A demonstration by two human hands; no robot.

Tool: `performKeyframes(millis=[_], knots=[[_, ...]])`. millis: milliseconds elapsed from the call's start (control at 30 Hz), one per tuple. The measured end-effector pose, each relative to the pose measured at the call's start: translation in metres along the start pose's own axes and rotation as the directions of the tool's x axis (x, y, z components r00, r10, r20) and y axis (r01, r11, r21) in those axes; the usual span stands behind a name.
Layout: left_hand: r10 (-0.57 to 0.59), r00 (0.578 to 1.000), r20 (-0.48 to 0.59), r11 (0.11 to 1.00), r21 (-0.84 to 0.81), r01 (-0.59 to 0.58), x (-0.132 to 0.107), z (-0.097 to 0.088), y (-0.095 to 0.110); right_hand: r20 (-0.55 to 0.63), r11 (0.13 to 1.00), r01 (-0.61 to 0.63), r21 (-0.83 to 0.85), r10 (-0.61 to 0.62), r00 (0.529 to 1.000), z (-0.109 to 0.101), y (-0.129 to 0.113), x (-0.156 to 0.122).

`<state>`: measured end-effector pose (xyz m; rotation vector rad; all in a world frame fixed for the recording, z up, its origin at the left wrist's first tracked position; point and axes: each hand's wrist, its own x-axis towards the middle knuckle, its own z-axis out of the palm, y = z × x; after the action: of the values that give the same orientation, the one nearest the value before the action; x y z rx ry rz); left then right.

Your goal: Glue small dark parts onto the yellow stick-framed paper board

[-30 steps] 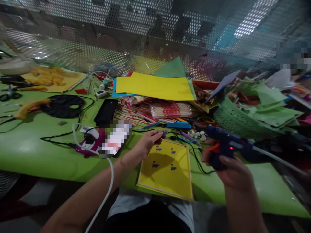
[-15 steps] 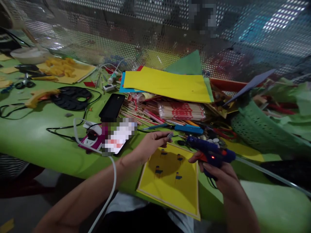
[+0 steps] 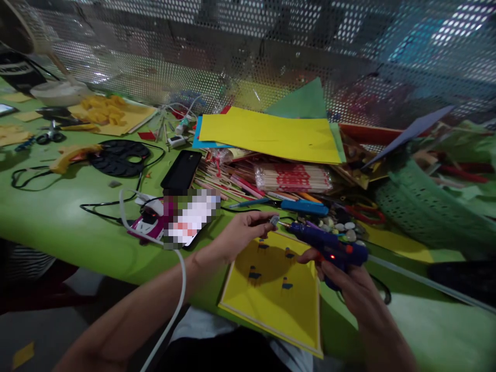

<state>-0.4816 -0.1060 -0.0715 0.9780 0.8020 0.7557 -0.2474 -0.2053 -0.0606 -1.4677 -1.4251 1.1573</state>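
Note:
Between the fingertips of my left hand (image 3: 248,231) is a small grey stone (image 3: 275,220), pinched above the far edge of a yellow board. My right hand (image 3: 337,271) grips a blue glue gun (image 3: 323,238) with a lit red light and a long clear glue stick at its back. The gun's nozzle points left and is at or very near the stone; contact is hard to make out. Beneath both hands, the yellow board (image 3: 275,310) has a pale wooden frame and several small dark chair-like figures on it.
A purple power strip (image 3: 149,225) and a lit phone (image 3: 194,219) lie left of my left hand. Behind are a black phone (image 3: 181,170), bundled sticks (image 3: 294,178), a blue cutter (image 3: 304,207) and pebbles (image 3: 349,227). A green basket (image 3: 430,206) stands right. A white cable (image 3: 181,289) crosses my left forearm.
The glue gun has moved left and levelled, bringing its nozzle up to the stone. My left hand keeps its pinch nearly in place. The view has shifted slightly.

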Motion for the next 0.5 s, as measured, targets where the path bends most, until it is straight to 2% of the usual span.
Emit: performKeyframes(millis=[300,500], knots=[[0.010,1.000,0.030,1.000,0.011,-0.010,0.0012,-0.0030,-0.0054,-0.036,1.000,-0.014,0.010,0.014,0.999,0.0010,0.0055,0.0021],[0.001,1.000,0.021,1.000,-0.015,-0.001,0.0010,-0.0023,-0.0060,-0.041,0.999,-0.027,0.041,0.029,0.999,0.0039,-0.0007,0.0029]])
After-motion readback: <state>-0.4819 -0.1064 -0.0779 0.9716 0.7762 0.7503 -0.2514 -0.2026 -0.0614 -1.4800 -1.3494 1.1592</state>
